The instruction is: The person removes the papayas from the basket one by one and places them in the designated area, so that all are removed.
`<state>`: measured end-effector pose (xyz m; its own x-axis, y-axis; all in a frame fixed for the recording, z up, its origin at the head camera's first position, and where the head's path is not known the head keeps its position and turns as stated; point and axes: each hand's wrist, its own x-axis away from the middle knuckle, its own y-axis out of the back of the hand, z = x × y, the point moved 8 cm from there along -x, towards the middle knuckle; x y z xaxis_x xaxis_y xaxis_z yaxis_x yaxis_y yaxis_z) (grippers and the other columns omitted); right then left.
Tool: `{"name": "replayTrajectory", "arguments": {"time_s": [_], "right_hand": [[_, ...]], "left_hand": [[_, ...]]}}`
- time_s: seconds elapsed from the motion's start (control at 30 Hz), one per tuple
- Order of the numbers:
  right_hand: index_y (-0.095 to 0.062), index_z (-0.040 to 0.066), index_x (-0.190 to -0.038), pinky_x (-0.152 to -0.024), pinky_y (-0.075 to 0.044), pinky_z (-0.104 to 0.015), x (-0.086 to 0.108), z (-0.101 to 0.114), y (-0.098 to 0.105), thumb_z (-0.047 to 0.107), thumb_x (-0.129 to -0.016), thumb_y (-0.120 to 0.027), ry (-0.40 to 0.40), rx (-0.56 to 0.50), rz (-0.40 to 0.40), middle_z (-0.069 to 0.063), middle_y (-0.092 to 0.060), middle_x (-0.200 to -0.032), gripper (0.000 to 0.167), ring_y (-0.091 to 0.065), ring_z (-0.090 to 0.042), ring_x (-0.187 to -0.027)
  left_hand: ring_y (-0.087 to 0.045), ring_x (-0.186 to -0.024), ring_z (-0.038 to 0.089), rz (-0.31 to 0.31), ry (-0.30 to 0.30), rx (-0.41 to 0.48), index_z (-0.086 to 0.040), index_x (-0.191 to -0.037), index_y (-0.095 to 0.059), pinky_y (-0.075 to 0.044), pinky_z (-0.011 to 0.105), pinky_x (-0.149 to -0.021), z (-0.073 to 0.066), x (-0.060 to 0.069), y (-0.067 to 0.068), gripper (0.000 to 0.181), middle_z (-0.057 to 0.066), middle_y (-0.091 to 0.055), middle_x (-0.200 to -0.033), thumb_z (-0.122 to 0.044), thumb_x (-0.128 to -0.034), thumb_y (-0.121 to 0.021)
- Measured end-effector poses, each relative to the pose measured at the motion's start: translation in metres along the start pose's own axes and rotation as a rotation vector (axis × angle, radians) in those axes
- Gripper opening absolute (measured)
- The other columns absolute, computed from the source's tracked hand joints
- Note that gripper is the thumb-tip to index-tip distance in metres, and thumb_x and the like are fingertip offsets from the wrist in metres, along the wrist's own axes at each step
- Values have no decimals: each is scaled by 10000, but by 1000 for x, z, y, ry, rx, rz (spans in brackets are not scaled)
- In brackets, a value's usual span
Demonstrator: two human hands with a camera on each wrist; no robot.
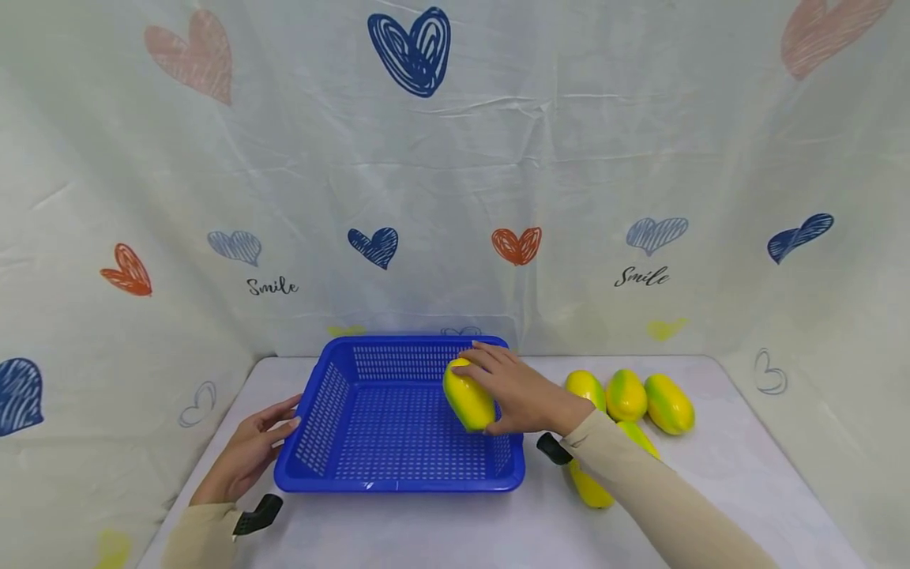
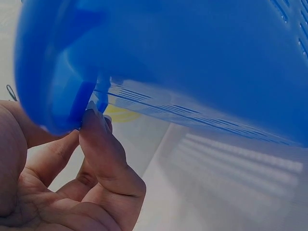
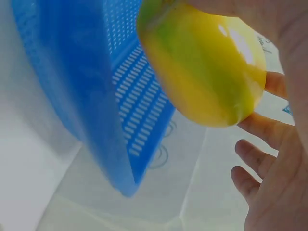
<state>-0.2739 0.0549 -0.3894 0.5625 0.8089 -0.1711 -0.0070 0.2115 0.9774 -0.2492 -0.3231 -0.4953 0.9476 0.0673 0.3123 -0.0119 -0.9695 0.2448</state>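
A blue plastic basket (image 1: 398,486) with slotted walls and floor stands on the table. My left hand (image 1: 249,454) grips its left rim; in the left wrist view, curled fingers (image 2: 103,149) reach under the rim (image 2: 43,86). My right hand (image 1: 522,387) holds a glossy yellow-green fruit (image 1: 469,399), mango-like in shape, over the right part of the basket. In the right wrist view, the thumb and fingers lie around the fruit (image 3: 207,67), beside the basket's wall (image 3: 86,96), while some fingers (image 3: 257,159) stand off it.
Several similar fruits (image 1: 670,405) lie on the table (image 1: 739,474) right of the basket, some partly hidden by my right forearm. A white curtain (image 1: 441,174) printed with hearts hangs behind and at both sides. Black straps (image 1: 259,514) show at both wrists.
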Motion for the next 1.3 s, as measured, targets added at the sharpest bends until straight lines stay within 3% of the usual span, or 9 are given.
{"name": "replayTrajectory", "arguments": {"time_s": [0.67,1.07,1.3], "right_hand": [[-481,127,-1535,-1201,-360,-605,66,-14,25,318,-691,-1004,-66,105,-135,-169,-443,-1608,1012,-373,-400,-1507],[-499,131,-1515,-1135,-370,-685,123,-28,37,283,-660,-1014,-184,81,-198,-150,-420,-1615,1010,-354,-415,-1494],[-511,140,-1509,-1204,-294,-545,157,-36,39,244,-615,-1036,-219,61,-249,-143,-425,-1607,1041,-341,-401,-1484]], "left_hand": [[-628,-1041,106,-6,7,-14,1,-1656,-279,-565,218,-865,1,0,1,641,243,-392,-1510,-192,-1112,-559],[-636,-1047,115,3,-3,-16,2,-1652,-289,-568,228,-875,0,1,-1,632,248,-394,-1519,-183,-1112,-559],[-628,-1033,109,5,-14,-31,10,-1652,-285,-566,232,-862,-2,0,0,613,245,-402,-1513,-158,-1119,-538]]}}
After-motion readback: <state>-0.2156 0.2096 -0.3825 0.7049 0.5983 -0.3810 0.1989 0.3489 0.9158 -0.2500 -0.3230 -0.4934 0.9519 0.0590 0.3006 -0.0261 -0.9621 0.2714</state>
